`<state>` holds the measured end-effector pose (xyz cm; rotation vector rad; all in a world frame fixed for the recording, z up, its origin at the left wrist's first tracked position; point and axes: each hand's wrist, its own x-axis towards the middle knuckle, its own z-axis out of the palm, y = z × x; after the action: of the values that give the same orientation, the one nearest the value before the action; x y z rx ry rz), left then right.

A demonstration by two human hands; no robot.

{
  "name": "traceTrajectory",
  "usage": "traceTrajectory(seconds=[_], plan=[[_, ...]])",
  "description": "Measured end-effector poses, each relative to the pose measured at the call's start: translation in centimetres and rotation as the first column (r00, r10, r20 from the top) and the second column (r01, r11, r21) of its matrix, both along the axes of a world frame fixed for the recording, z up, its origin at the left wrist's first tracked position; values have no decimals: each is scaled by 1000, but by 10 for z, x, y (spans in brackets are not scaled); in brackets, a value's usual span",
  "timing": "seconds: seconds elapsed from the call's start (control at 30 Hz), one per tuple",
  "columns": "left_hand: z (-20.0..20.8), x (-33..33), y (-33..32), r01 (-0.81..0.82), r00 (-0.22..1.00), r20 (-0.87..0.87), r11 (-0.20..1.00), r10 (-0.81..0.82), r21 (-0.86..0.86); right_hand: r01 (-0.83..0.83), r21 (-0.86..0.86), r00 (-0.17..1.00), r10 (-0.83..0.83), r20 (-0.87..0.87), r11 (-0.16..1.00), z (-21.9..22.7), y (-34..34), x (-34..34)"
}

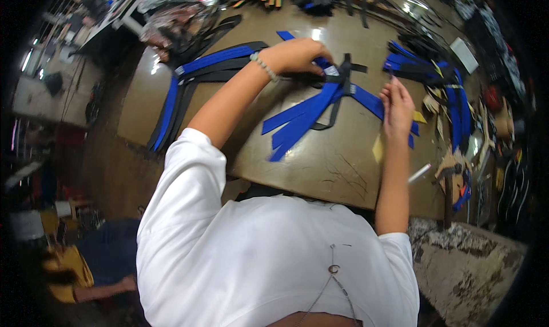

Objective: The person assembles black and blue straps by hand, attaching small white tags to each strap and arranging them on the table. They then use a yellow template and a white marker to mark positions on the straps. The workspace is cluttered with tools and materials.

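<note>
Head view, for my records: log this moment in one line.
left hand: touching central blue straps | right hand: near right-side bundle | surface: brown table

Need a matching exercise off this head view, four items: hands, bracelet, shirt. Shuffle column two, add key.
Column 1
1. left hand
2. right hand
3. beaded bracelet
4. shirt

Column 2
A. white
B. just below the right-side strap bundle in the picture
C. round a wrist
D. at the upper end of the middle blue straps

Pairs: 1-D, 2-B, 3-C, 4-A
</note>
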<state>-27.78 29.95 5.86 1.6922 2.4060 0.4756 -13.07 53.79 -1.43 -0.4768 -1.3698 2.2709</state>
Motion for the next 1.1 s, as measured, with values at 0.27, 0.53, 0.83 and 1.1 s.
traceTrajectory(seconds=[0.27,0.53,0.83,1.1], plan=[[104,19,-184,-601,623,112,382,774,702,10,-60,999,-12,-31,998,-8,13,6],[-40,72,-267,-903,21,-206,107,978,417,400,172,897,-347,-272,900,77,70,65],[-44,108,-21,-487,872,246,798,423,355,103,916,745,-640,187,387,-5,188,224],[-40,78,23,-470,876,-7,858,481,206,111,865,604,-724,332,490,21,162,219]])
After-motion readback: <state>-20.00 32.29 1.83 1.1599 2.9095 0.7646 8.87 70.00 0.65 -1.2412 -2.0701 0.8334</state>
